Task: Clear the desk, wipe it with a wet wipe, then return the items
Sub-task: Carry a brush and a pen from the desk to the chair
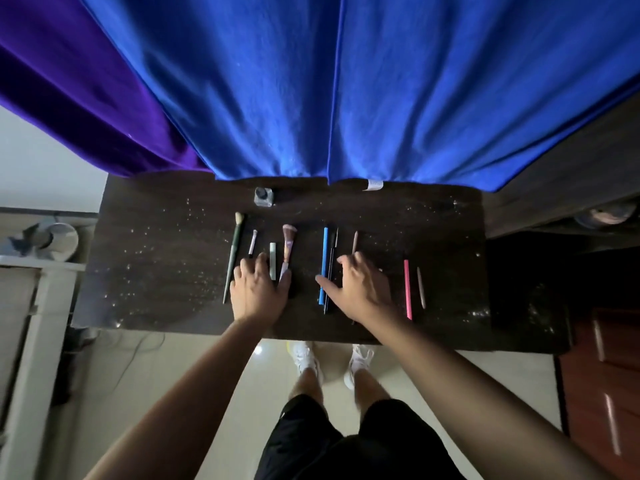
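Saw one blue curtain (pixel 346 98) filling the upper frame, one dark desk (pixel 156 271) across the middle, dusted with pale specks. Counted two hands at centre, left hand (pixel 258 292) and right hand (pixel 360 292), both spread flat, gripping nothing. Counted nine slender tools in a row; found the blue pen (pixel 325 251) against the right thumb, the pale stick (pixel 273 254) beside the left fingers. Noted one glass bottle (pixel 263 197) above.

So we've got brushes (pixel 288 242) on the desk (pixel 156 271), left of middle; pens (pixel 325 254) right of them; two sticks (pixel 407 289) further right; bottle (pixel 263 196) behind the brushes.
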`<action>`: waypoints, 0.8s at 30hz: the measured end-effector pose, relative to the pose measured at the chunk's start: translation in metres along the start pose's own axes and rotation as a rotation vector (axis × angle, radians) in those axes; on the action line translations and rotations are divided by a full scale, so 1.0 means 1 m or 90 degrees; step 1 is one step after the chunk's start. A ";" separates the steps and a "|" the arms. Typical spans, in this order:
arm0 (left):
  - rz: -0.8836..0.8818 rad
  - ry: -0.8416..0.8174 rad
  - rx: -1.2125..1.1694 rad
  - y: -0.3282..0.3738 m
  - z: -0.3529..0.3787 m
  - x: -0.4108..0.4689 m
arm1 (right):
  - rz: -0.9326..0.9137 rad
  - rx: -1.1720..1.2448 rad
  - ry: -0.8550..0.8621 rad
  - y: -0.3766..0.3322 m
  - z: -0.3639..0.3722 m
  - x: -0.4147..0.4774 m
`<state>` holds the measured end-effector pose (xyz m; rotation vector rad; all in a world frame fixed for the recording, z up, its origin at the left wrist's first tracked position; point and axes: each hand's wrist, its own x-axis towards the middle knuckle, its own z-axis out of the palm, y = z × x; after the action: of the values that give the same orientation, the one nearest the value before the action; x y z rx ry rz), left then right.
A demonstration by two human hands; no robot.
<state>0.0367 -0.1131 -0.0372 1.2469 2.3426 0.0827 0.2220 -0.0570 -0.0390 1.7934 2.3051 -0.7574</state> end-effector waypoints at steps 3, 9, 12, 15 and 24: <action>-0.031 0.016 -0.058 0.005 0.004 0.009 | 0.036 0.034 0.021 -0.010 0.005 0.012; -0.011 0.016 -0.127 0.005 0.006 0.019 | 0.044 0.121 0.031 -0.005 0.001 0.028; 0.005 0.018 -0.128 0.005 0.006 0.021 | 0.064 0.145 0.014 0.000 -0.001 0.033; 0.011 0.022 -0.145 0.006 0.005 0.023 | 0.056 0.145 0.019 0.004 -0.001 0.035; -0.019 0.012 -0.124 0.009 0.004 0.026 | 0.066 0.235 0.009 0.018 -0.002 0.038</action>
<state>0.0337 -0.0878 -0.0484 1.1209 2.3049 0.3063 0.2279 -0.0197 -0.0576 2.0459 2.1691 -1.2205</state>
